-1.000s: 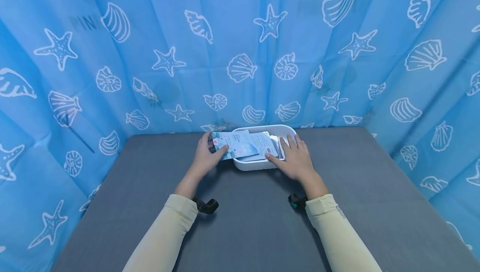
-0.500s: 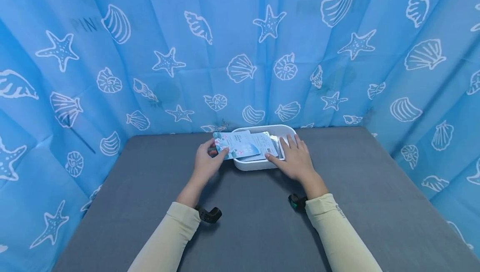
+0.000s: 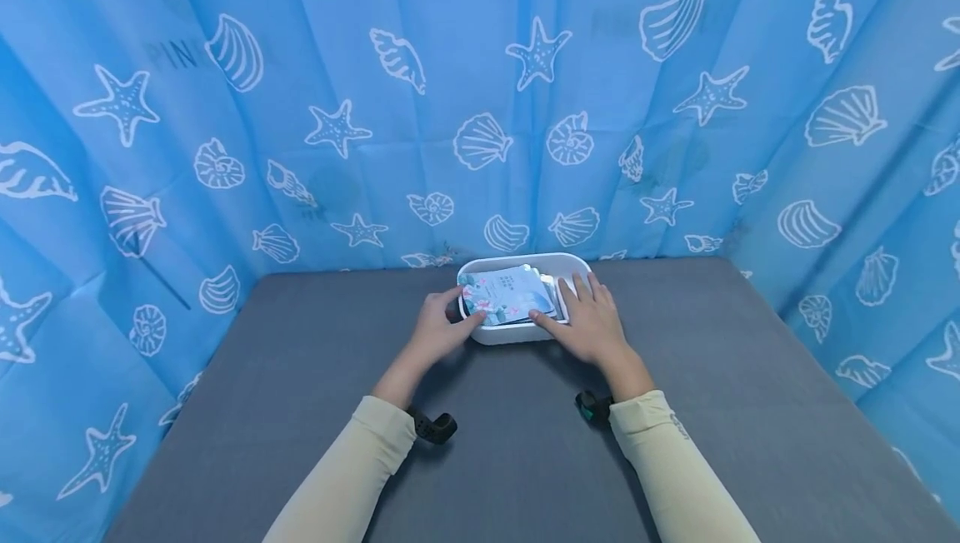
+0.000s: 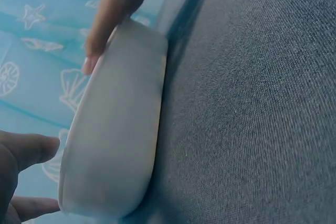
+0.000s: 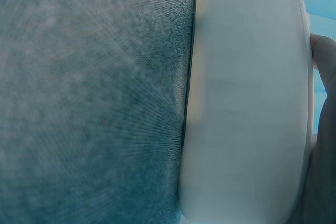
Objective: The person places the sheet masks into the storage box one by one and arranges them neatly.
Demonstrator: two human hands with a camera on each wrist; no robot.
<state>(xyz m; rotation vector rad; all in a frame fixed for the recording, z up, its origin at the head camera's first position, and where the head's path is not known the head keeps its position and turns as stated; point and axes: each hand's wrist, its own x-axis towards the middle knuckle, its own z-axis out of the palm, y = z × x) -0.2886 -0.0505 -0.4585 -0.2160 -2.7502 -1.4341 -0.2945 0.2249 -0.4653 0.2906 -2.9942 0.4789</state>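
A flat light-blue sachet [image 3: 504, 286] with printed flowers lies face up inside a white plastic tray [image 3: 513, 335], on top of other flat packets, one with a silvery edge [image 3: 549, 281]. My left hand [image 3: 433, 328] is at the tray's left end, thumb tip right at the sachet's lower left corner. In the left wrist view its fingers [image 4: 29, 148] stand apart beside the tray's rim. My right hand [image 3: 596, 322] rests at the tray's right end, fingers spread over the rim and thumb reaching the sachet's right edge. In the right wrist view the tray wall [image 5: 247, 103] hides most of this hand.
The tray stands on a grey cloth-covered table [image 3: 525, 435], near its back edge. Behind and on both sides hangs a blue curtain [image 3: 442, 151] with white shells and starfish. Each wrist wears a black strapped device [image 3: 435, 428].
My left hand has moved right and carried the floral sachet from over the tray's left rim down inside, onto the other packets. Its fingers have loosened from the sachet. My right hand has stayed put.
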